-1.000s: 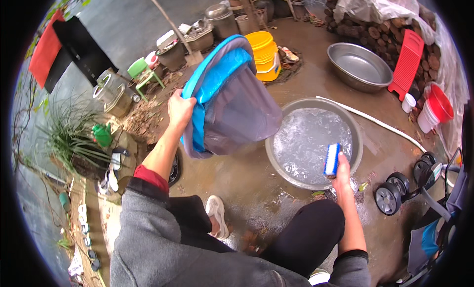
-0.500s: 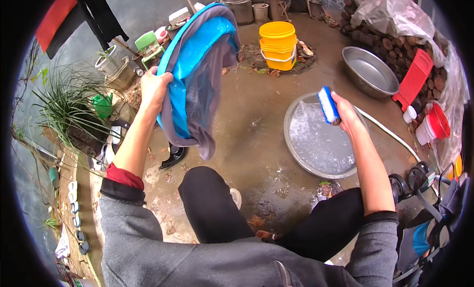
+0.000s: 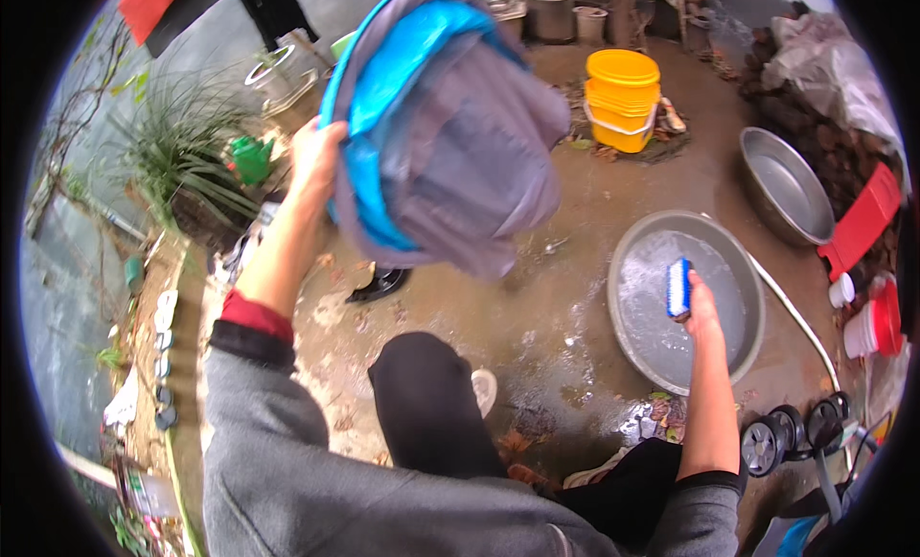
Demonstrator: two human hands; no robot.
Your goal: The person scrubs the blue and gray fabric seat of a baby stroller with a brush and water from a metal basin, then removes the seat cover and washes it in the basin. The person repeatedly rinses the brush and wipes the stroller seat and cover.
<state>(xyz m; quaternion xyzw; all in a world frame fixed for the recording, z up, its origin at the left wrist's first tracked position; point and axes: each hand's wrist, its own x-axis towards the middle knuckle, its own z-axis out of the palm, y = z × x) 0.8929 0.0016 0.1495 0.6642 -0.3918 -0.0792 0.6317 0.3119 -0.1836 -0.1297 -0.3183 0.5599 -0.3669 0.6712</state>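
Observation:
A blue-and-grey fabric cover (image 3: 479, 145), limp and stiffened by a hoop-like blue edge, hangs raised in front of me on the left. My left hand (image 3: 316, 164) is closed on its left edge. In my right hand (image 3: 703, 303) is a blue scrubbing brush (image 3: 678, 289) with white bristles, turned to the left. That hand is over a wide grey basin (image 3: 623, 317) holding cloudy, sudsy water. From this view the brush appears above the water; whether it touches the surface I cannot tell.
A yellow lidded bucket (image 3: 621, 102) stands ahead. On the right are a metal basin (image 3: 786, 188), a red washboard (image 3: 862, 221), a white hose (image 3: 800, 313) and wheels (image 3: 764, 445) of a folded frame. Potted grass (image 3: 182, 145) stands left; the floor (image 3: 546, 317) is wet.
The cover has swung right and its inner grey side now faces me more. My right hand with the brush has dropped lower over the basin. The view has shifted left.

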